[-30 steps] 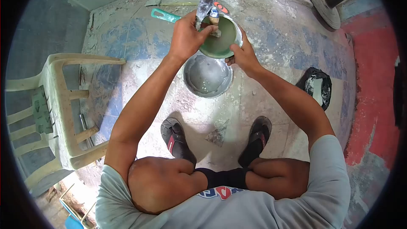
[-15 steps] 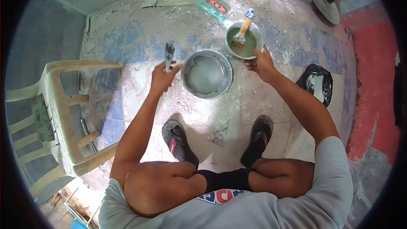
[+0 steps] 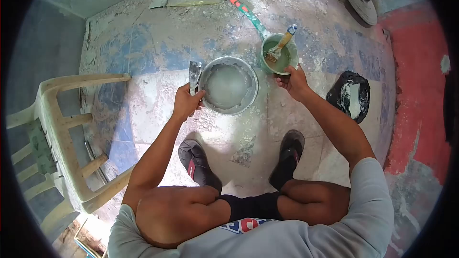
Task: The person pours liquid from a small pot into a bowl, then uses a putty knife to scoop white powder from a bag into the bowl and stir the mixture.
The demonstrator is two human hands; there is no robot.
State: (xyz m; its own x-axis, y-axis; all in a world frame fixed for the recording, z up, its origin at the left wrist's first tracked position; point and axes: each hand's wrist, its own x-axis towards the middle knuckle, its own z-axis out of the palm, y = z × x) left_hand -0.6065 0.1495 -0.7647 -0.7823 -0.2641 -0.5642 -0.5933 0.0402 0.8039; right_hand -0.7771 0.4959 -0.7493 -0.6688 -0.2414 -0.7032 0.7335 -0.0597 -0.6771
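Observation:
My left hand [image 3: 187, 101] is closed around a putty knife [image 3: 195, 72] whose smeared blade points up, away from me. Its thumb is right at the left rim of a round grey bucket [image 3: 254, 83], which holds pale grey, wet-looking material with lumps along the wall. To the right of the bucket, my right hand [image 3: 297, 83] grips the near rim of a green water dipper [image 3: 263, 59], its long handle pointing away to the upper left. Murky greenish liquid fills part of the dipper. A paintbrush [image 3: 283, 42] leans inside it, bristles down.
A worn plastic chair [image 3: 62, 114] lies on its side at the left. On the right sits a black plastic bag [image 3: 337, 95] with white material in it. A disc-shaped tool with a black-and-red handle [image 3: 361, 1] stands at the upper right, near a red-painted wall [image 3: 420, 91].
My left hand has brought the putty knife right up to the bucket's left rim. The dipper in my right hand has come down slightly, and the view has shifted a little.

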